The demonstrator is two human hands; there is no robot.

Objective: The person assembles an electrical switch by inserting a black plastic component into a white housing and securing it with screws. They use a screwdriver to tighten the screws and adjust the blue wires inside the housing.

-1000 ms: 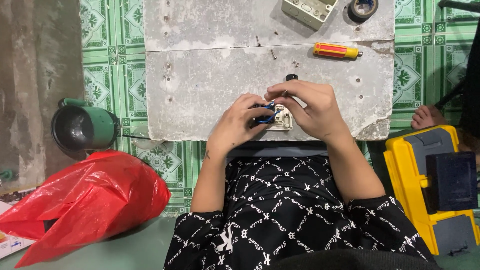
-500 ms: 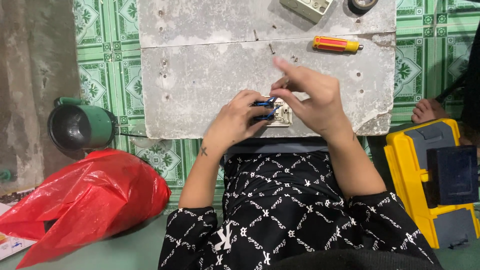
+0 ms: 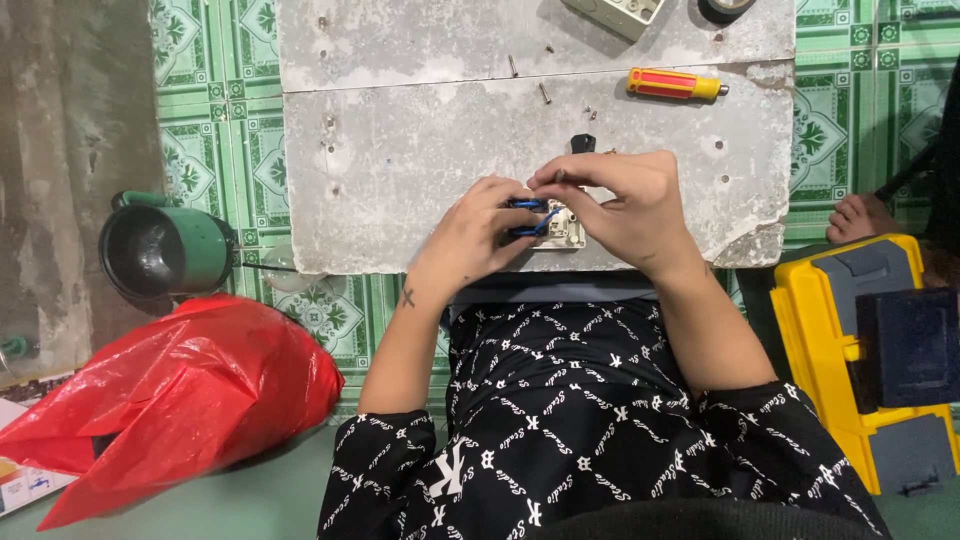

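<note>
A small cream switch block (image 3: 562, 226) with blue wires (image 3: 528, 218) is held at the near edge of a grey slab bench (image 3: 400, 170), right in front of the person. It is kept low on the slab, likely so that it does not wobble while it is worked on.

The left hand (image 3: 478, 232) is wrapped round the left side of the block. Its fingers are closed on the blue wires, so the wires are kept in place. The right hand (image 3: 625, 205) is laid over the top and right side of the block. Its thumb and first finger are pinched together on something very small near the block's top edge. What is pinched is too small to be told. Both hands are touching each other over the block, so little of it can be seen.

Further back on the slab, a yellow and red screwdriver (image 3: 676, 84) is laid flat, well apart from the hands. A few loose screws (image 3: 544, 93) are scattered near it, and a small black part (image 3: 583, 143) is set just beyond the right hand. They are kept within easy reach.

On the green tiled floor (image 3: 200, 130), a green pot (image 3: 160, 250) and a red plastic bag (image 3: 170, 395) are seen to the left. A yellow tool case (image 3: 835, 330) is seen to the right, with another person's bare foot (image 3: 862, 215) just above it.
</note>
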